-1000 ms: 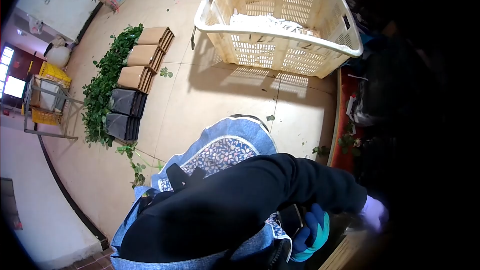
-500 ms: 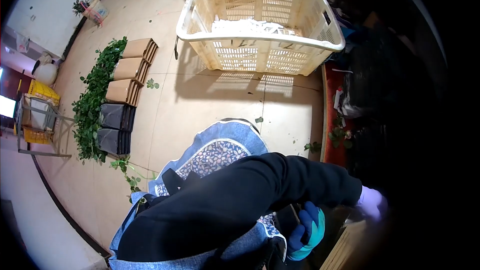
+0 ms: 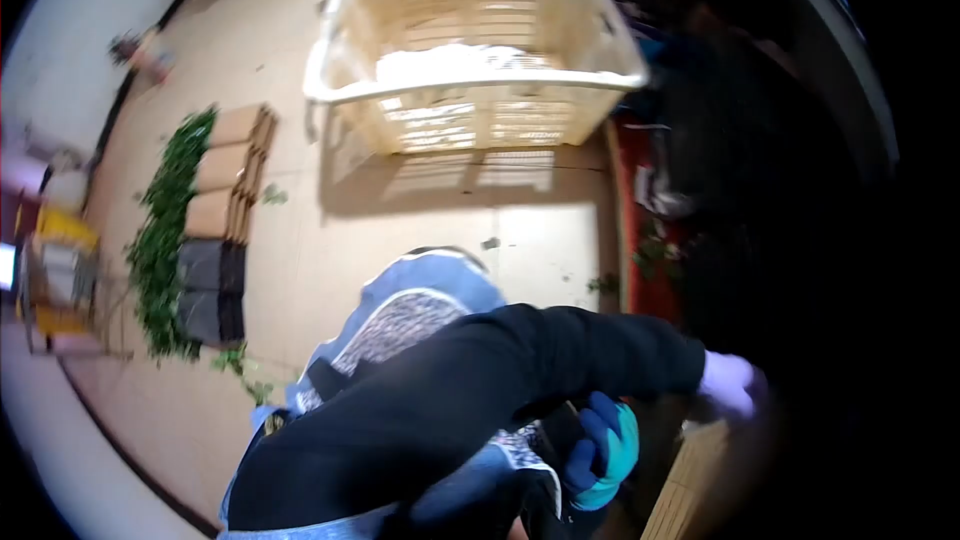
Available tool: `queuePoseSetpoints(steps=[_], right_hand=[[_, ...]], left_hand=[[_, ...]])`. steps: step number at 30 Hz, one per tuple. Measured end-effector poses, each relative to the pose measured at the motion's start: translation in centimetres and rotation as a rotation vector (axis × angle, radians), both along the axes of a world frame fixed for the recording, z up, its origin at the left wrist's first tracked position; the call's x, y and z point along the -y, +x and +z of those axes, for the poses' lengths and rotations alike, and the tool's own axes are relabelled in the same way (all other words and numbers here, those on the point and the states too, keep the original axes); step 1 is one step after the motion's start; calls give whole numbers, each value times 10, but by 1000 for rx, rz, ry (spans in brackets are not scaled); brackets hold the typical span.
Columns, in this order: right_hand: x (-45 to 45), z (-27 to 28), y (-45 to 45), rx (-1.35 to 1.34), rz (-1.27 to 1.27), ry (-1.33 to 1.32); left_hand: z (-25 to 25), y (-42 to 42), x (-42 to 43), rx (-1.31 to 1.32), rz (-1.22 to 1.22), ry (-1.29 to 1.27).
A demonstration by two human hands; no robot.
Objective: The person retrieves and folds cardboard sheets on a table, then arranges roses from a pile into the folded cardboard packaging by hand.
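My left hand [image 3: 732,383], in a light purple glove, reaches across my body to the right. Its fingers run into deep shadow, so their grip is hidden. Just below it lies a stack of tan paper-like sheets [image 3: 685,485] with layered edges. Under the left sleeve, my right hand [image 3: 608,455], in a blue and teal glove, has its fingers curled in beside something dark, too shaded to name. A denim apron [image 3: 430,275] with a floral panel covers my front.
A cream plastic crate [image 3: 480,85] with white pieces inside stands ahead. Leafy bunches in brown and black wrappers [image 3: 222,168] line the floor at left. Dark plastic-like material [image 3: 740,170] lies on a red surface [image 3: 637,165] at right. Loose leaves dot the floor.
The view has shifted, so crate and leafy bunches sit further left, and the picture is blurrier. Both hands keep nearly the same pose, the left still over the tan stack.
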State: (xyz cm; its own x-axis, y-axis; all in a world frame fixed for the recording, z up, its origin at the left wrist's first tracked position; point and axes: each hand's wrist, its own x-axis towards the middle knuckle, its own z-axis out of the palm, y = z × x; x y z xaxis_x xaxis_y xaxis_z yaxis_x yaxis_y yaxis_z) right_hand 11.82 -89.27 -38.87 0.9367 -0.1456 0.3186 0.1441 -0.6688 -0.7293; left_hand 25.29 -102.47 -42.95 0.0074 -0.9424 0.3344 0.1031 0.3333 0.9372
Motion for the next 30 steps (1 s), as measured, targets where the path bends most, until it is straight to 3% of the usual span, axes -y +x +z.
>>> queuePoseSetpoints(steps=[2, 3, 4, 11, 17, 19, 21, 23, 25, 27, 29, 30], right_hand=[[3, 2, 4, 26, 102, -13], [12, 0, 4, 67, 166, -76], [17, 4, 2, 64, 201, -78], [13, -10, -17, 108, 235, 147], [8, -21, -16, 174, 196, 162], [11, -14, -18, 174, 194, 65], [11, 8, -24, 457, 71, -42], [22, 18, -47, 482, 5, -313], [32, 32, -68, 611, -107, -331], [43, 70, -95, 322, -379, -657], [60, 107, -110, -153, -658, -752], [67, 104, -117, -262, -832, -740]], left_hand=[[36, 14, -37, 32, -62, 245], [-1, -2, -11, 74, 24, 91], [-1, -3, -16, -31, -39, 167], [42, -3, -41, -154, -154, 273], [50, -2, -42, 65, -33, 173], [57, -1, -46, 59, -27, 306], [54, -1, -43, 49, -27, 275], [55, 0, -42, 90, -12, 267], [59, 0, -42, 95, -19, 345], [64, -2, -41, 55, -34, 346], [68, -1, -39, 39, -61, 350], [72, 0, -38, 51, -74, 376]])
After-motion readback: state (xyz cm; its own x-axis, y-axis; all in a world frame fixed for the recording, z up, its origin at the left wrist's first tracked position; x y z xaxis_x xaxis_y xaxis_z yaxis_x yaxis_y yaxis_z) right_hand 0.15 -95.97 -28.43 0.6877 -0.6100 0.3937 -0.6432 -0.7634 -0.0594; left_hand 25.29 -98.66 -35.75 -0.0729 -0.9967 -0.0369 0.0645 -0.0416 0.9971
